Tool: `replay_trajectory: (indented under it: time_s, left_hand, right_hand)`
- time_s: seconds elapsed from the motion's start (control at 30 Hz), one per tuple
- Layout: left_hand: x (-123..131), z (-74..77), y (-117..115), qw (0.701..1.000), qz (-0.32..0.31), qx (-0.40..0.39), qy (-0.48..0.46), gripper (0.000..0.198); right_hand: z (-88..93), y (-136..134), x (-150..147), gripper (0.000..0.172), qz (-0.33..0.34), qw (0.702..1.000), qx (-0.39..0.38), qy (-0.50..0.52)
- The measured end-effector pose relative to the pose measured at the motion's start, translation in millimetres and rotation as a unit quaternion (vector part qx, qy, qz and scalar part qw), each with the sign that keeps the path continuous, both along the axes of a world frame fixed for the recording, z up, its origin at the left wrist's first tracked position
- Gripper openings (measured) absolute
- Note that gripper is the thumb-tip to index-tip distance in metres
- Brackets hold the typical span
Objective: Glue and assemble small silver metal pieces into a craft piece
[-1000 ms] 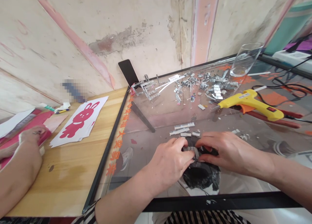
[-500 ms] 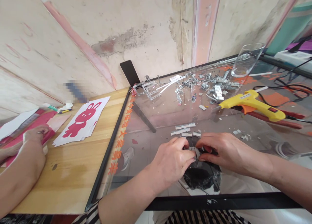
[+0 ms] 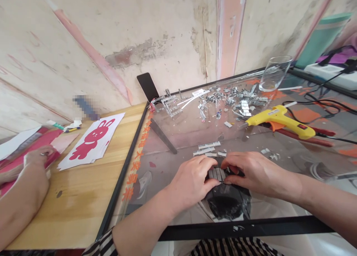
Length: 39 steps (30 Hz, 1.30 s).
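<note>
Close to the table's front edge lies a glossy black rounded thing (image 3: 230, 202), its kind unclear. A short row of silver-grey tiles (image 3: 216, 174) sits on its upper part. My left hand (image 3: 193, 180) is closed around the row's left side, with thumb and fingers at its two ends. From the right, my right hand (image 3: 249, 170) pinches at the row's other side, thumb below and bent fingers above; the fingers partly hide what they grip. Just beyond my hands are several loose strips of the same tiles (image 3: 206, 148).
A yellow glue gun (image 3: 281, 120) lies at right, over red-handled pliers (image 3: 320, 138). Behind are silver scraps (image 3: 223, 98), a drinking glass (image 3: 275, 74) and a leaning phone (image 3: 147, 87). At left, another person's arm (image 3: 30, 189) rests near rabbit-print paper (image 3: 92, 141).
My left fingers have spread a little along the tile row, uncovering more of it. My right hand stays beside it. The view has shifted slightly.
</note>
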<state>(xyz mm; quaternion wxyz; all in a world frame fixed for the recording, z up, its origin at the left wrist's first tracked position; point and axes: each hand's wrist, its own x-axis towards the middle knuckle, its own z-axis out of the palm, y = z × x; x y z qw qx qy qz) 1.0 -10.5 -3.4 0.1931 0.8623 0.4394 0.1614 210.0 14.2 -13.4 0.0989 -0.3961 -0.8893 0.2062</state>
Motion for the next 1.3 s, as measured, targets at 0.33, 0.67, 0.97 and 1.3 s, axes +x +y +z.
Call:
replay_trajectory:
  time_s: [0.33,0.67,0.97,1.3]
  left_hand:
    - [-3.0,5.5,1.1,0.999,0.008,-0.045,0.013,0.041]
    - [0.3,1.1,-0.6,0.998,0.020,-0.050,0.014,0.024]
    - [1.5,1.9,-6.0,0.997,-0.049,-0.010,-0.055,0.025]
    - [3.0,-2.6,-6.0,0.998,-0.052,-0.008,-0.038,0.019]
  right_hand:
    - [1.2,1.6,3.7,0.017,0.007,1.000,0.017,0.019]
    - [27.2,21.3,27.1,0.023,-0.192,0.960,0.076,0.189]
    - [40.8,28.7,50.1,0.032,-0.347,0.892,0.093,0.275]
    - [47.0,41.1,78.8,0.028,-0.272,0.951,0.053,0.135]
